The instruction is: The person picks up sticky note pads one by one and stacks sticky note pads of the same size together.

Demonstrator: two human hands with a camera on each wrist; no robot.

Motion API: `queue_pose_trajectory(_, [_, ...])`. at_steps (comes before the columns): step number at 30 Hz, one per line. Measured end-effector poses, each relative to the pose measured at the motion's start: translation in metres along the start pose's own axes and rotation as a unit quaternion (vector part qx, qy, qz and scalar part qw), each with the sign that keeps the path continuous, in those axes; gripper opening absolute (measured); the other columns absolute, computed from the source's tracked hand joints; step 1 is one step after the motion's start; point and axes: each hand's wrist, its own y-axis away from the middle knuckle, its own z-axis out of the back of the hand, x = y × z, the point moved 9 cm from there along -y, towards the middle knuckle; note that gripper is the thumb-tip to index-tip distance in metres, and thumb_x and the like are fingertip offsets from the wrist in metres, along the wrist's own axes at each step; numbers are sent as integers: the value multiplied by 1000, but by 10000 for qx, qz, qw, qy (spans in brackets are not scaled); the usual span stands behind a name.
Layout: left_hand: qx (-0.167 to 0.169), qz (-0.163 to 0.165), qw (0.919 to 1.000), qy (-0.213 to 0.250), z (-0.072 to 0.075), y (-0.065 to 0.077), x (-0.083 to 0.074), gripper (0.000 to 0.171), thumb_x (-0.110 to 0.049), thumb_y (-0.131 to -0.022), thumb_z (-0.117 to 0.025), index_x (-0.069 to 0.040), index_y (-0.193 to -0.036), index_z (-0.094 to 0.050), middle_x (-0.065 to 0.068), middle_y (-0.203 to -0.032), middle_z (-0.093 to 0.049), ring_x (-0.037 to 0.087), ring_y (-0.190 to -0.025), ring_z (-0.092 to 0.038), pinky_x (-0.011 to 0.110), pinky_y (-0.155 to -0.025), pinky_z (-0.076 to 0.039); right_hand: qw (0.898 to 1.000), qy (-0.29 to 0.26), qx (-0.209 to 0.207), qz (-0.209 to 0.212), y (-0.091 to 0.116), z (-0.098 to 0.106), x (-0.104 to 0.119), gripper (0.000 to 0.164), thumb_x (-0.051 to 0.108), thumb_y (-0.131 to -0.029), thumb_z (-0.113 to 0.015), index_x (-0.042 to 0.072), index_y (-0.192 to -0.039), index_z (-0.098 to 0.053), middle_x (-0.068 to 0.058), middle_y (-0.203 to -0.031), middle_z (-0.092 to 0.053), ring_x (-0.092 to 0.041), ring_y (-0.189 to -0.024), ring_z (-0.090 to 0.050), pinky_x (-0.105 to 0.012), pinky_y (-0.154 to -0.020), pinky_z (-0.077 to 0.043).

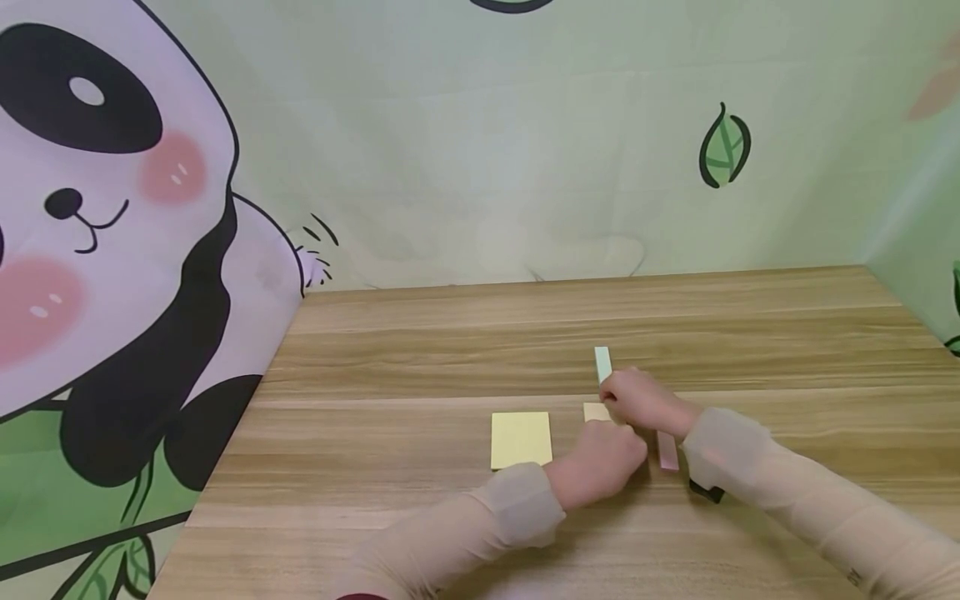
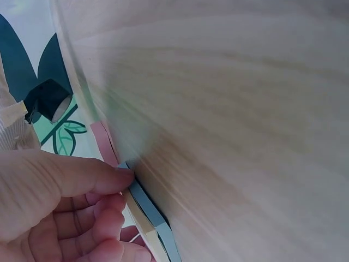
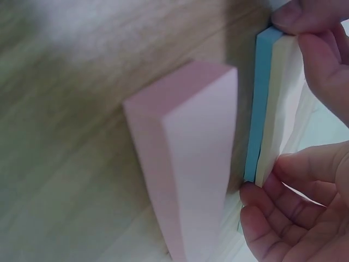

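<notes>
A thin stack of two sticky note pads is held between both hands: a blue pad (image 3: pixel 260 103) against a cream pad (image 3: pixel 271 114). The left hand (image 1: pixel 600 463) pinches one end of the stack, its thumb (image 2: pixel 101 176) on the blue pad's end. The right hand (image 1: pixel 647 402) grips the opposite end between thumb and fingertips. Part of the cream pad shows between the hands in the head view, where the blue one is hidden. Beside the right wrist lies a narrow pink pad (image 3: pixel 199 142). Just beyond the right hand is a narrow pale green pad (image 1: pixel 603 364).
A square yellow sticky note pad (image 1: pixel 521 439) lies on the wooden table (image 1: pixel 360 467), left of the hands. Behind the table hangs a pale green backdrop (image 1: pixel 480 150) with a panda and leaves.
</notes>
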Motion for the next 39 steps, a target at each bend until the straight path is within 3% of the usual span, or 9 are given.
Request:
queue_pose_trajectory(9, [69,25,10000,48,0,-1,1,21,-15,-78,-56,-23,-59,-52,-12,-54,-46,2,-45,-38,21,-36,-35,10000,-14,47,2,0,-1,1,32,-6,-70,-45,15,-50,-32,7,-51,-21,-8,-50,-22,-20,-47,-18])
queue_pose_trajectory(16, [-88,-31,9999,86,1,0,0,23,-15,-79,-56,-23,-58,-50,-13,-53,-44,2,-44,-35,20,-35,-33,9996,-143,178,-151,0,-1,1,32,-6,-73,-45,14,-51,-33,6,-50,-20,-8,-47,-18,-20,-45,-17])
queue_pose_trajectory(18, [-109,-50,9999,50,1,0,-1,24,-15,-79,-56,-24,-58,-50,-13,-52,-44,1,-44,-34,20,-35,-33,9996,-146,181,-166,0,-1,1,29,-5,-74,-46,12,-51,-40,6,-50,-26,-8,-47,-23,-20,-46,-21])
queue_pose_trajectory(20, [-136,-86,9999,23,1,0,-2,24,-16,-79,-56,-24,-58,-51,-13,-52,-44,1,-44,-34,20,-35,-32,9997,-129,178,-144,-2,0,2,23,-3,-75,-48,8,-56,-53,5,-52,-40,-8,-49,-34,-22,-48,-31])
queue_pose_trajectory(24, [-188,-150,9997,-26,0,-1,-5,24,-16,-80,-56,-24,-58,-50,-13,-51,-43,1,-43,-33,19,-34,-32,9994,-236,225,-84,-4,-1,2,17,0,-79,-51,4,-80,-68,-4,-76,-65,-11,-64,-51,-29,-64,-46])
queue_pose_trajectory(27, [-201,-120,9997,-84,1,-1,-5,23,-17,-79,-57,-24,-58,-50,-13,-51,-42,1,-43,-34,19,-34,-33,9983,-517,253,-62,-6,-2,1,19,0,-80,-50,2,-86,-68,-8,-84,-66,-12,-67,-52,-29,-65,-46])
queue_pose_trajectory(39, [-119,19,9992,-379,-3,-3,-3,20,-21,-79,-57,-26,-60,-53,-15,-51,-44,-1,-42,-36,18,-34,-35,9959,-900,106,51,-6,-2,-1,18,-3,-79,-50,1,-83,-67,-9,-81,-66,-11,-67,-52,-26,-63,-45])
